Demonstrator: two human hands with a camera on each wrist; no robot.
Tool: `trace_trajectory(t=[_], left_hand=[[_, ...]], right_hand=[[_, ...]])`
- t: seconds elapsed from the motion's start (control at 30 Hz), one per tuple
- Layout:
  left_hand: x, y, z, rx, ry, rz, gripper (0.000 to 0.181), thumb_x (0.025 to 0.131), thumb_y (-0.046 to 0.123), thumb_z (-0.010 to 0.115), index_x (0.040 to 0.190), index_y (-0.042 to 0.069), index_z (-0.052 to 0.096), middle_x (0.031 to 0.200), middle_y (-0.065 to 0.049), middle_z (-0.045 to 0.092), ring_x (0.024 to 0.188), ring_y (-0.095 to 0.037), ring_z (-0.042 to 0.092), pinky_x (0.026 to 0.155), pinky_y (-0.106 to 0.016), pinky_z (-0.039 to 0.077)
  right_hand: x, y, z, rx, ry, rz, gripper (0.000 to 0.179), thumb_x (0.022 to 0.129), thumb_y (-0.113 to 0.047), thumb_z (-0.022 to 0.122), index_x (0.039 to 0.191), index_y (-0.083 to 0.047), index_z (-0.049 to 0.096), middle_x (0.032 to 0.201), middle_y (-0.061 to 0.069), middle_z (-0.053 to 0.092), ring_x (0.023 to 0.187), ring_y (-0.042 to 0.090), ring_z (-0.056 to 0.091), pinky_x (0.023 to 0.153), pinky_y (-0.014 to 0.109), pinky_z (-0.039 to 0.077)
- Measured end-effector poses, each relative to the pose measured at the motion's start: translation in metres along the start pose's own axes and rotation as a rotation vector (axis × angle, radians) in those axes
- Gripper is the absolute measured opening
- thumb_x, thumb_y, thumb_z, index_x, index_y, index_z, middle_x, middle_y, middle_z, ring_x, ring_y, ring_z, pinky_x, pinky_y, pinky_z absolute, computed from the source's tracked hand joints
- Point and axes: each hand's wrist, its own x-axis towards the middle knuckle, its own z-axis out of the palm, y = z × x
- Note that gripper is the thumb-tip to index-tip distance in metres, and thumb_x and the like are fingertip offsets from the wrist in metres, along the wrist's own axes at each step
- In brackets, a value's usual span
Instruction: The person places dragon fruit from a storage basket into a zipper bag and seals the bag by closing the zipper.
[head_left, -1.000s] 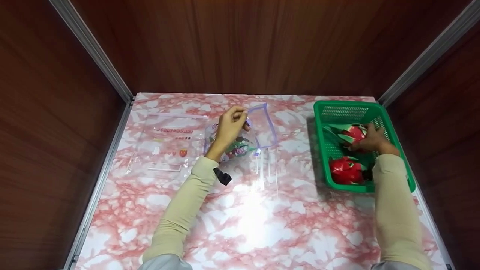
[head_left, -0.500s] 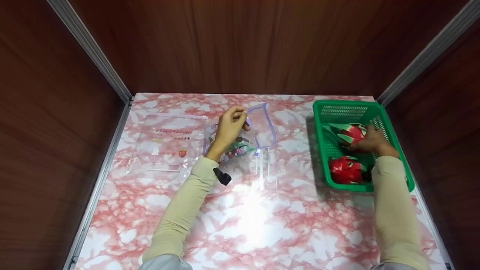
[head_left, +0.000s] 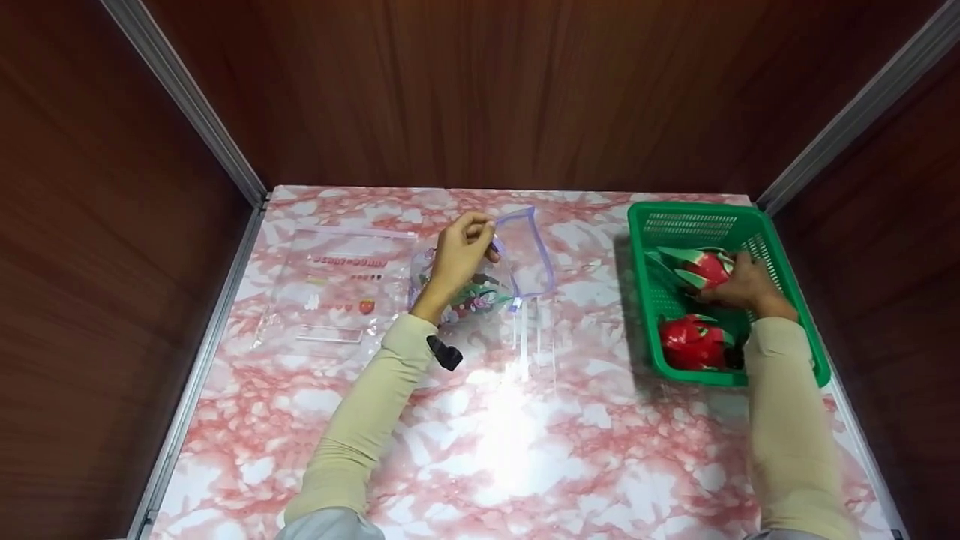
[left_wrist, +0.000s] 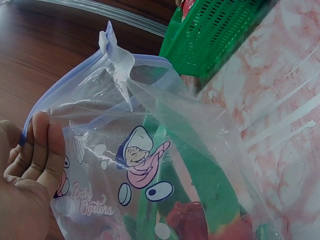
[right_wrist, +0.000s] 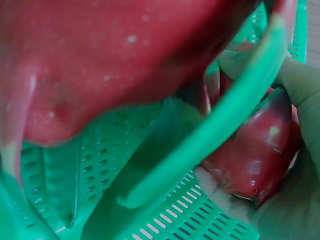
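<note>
My left hand (head_left: 463,247) pinches the purple-edged mouth of a clear zip bag (left_wrist: 115,107) printed with cartoon figures. The mouth stands open toward the right. Inside the bag a red dragon fruit (left_wrist: 187,220) with green leaf tips shows through the plastic. Over on the right, my right hand (head_left: 750,289) reaches into a green basket (head_left: 637,262) and grips another dragon fruit (right_wrist: 250,155), fingers and thumb curled round its red end. In the head view its long green tips point left. One more dragon fruit (head_left: 694,341) lies in the basket's near end.
A second clear zip bag (head_left: 337,285) with red print lies flat at left on the red-and-white marbled table (head_left: 600,450). Dark wood panels (head_left: 480,97) wall the table at the back and both sides. Metal rails (head_left: 202,360) run along the side edges.
</note>
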Motion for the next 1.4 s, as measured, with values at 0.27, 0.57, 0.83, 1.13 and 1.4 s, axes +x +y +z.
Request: trace_trajectory(t=[0.27,0.57,0.83,1.13,1.4], left_hand=[[-0.001,0.001,-0.001,0.001,-0.002,0.001,0.018,0.108,0.01,0.063,0.118,-0.002,0.07,0.078,-0.002,0.073,0.059,-0.012,0.068,0.054,-0.022,0.052],[-0.002,0.002,-0.001,0.014,-0.004,0.012,0.018,0.108,0.011,0.062,0.117,-0.003,0.07,0.078,-0.002,0.073,0.059,-0.012,0.069,0.054,-0.022,0.052],[-0.002,0.002,-0.001,0.004,0.001,0.005,0.018,0.108,0.011,0.063,0.117,-0.003,0.069,0.077,-0.001,0.072,0.058,-0.012,0.068,0.052,-0.021,0.049],[-0.001,0.002,0.0,-0.004,-0.008,0.007,0.016,0.108,0.01,0.063,0.115,-0.002,0.07,0.078,-0.001,0.072,0.059,-0.012,0.069,0.054,-0.023,0.053],[-0.003,0.002,0.0,-0.003,-0.019,-0.002,0.017,0.108,0.011,0.063,0.118,-0.002,0.07,0.08,-0.002,0.074,0.06,-0.013,0.069,0.056,-0.023,0.054]], right_hand=[[-0.004,-0.004,0.0,0.006,0.024,-0.009,0.115,0.09,-0.042,0.084,0.16,0.011,0.009,0.152,0.048,0.018,0.133,0.063,0.031,0.113,0.081,0.037],[-0.005,-0.007,-0.002,-0.001,0.08,-0.039,0.111,0.09,-0.04,0.085,0.158,0.011,0.013,0.149,0.049,0.021,0.128,0.063,0.037,0.111,0.081,0.039],[-0.005,-0.01,-0.004,-0.011,0.105,-0.049,0.112,0.089,-0.042,0.085,0.157,0.01,0.013,0.146,0.047,0.023,0.125,0.064,0.04,0.11,0.081,0.04],[-0.009,-0.012,-0.004,-0.004,0.16,-0.079,0.11,0.088,-0.039,0.087,0.157,0.011,0.017,0.147,0.047,0.024,0.124,0.062,0.04,0.108,0.08,0.042],[-0.011,-0.017,-0.005,0.003,0.223,-0.099,0.109,0.086,-0.035,0.088,0.158,0.009,0.02,0.148,0.045,0.024,0.123,0.063,0.042,0.106,0.078,0.044]])
